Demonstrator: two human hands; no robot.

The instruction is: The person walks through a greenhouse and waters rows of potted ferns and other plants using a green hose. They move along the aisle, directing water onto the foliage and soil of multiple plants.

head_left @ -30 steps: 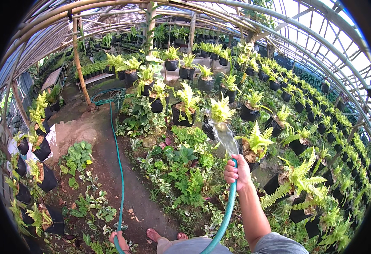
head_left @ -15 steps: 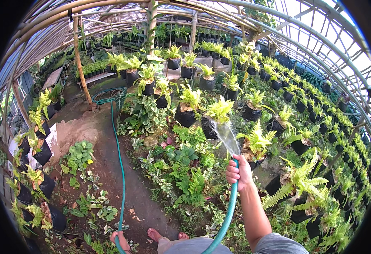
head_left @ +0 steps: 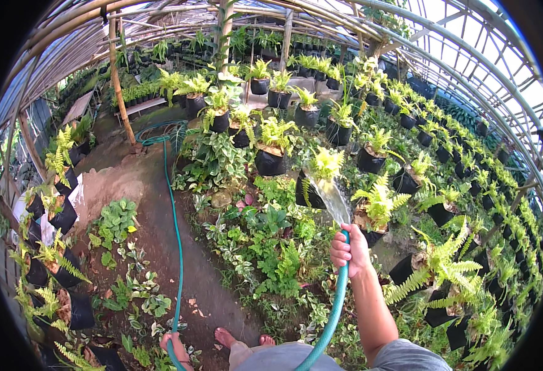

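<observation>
My right hand (head_left: pixel 352 252) is closed round the end of a green garden hose (head_left: pixel 331 326), thumb near its mouth. A fan of water (head_left: pixel 333 199) sprays from it up and to the left. The spray reaches a bright green fern (head_left: pixel 327 164) in a black grow bag (head_left: pixel 307 190). Low at the left, my left hand (head_left: pixel 175 349) is wrapped round another stretch of the same hose, which trails away along the dirt path. Just right of the spray hangs another potted fern (head_left: pixel 378 207).
Hanging rows of ferns in black bags (head_left: pixel 439 213) fill the right side, and more hang at the left (head_left: pixel 63 213). Leafy ground plants (head_left: pixel 277 247) border the dirt path (head_left: pixel 200 266). Coiled hose (head_left: pixel 160 133) lies by a bamboo post (head_left: pixel 121 93). My bare feet (head_left: pixel 225 337) stand at the bottom.
The view has shifted slightly, and several hanging ferns sit a little differently in it. Water keeps spraying toward the same fern; both hands keep their hold on the hose.
</observation>
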